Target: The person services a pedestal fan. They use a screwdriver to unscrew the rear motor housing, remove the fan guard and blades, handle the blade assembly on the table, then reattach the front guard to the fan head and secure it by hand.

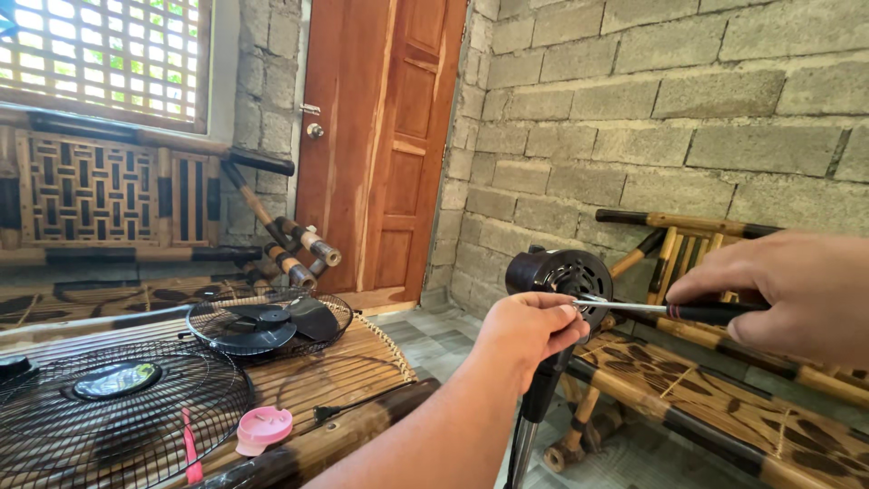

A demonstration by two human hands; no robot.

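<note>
A black fan motor housing (558, 273) stands on a dark stand pole (534, 407) in the middle of the view. My left hand (527, 328) is closed around the stand just below the motor. My right hand (786, 292) grips a screwdriver (665, 310) with a black handle; its metal shaft points left, and the tip meets the motor housing beside my left fingers.
On a bamboo table (362, 362) at the left lie a rear fan grille holding black blades (269, 322), a front grille (118, 412) and a pink cap (262, 428). A bamboo bench (724, 407) stands at the right against a block wall. A wooden door (389, 136) is behind.
</note>
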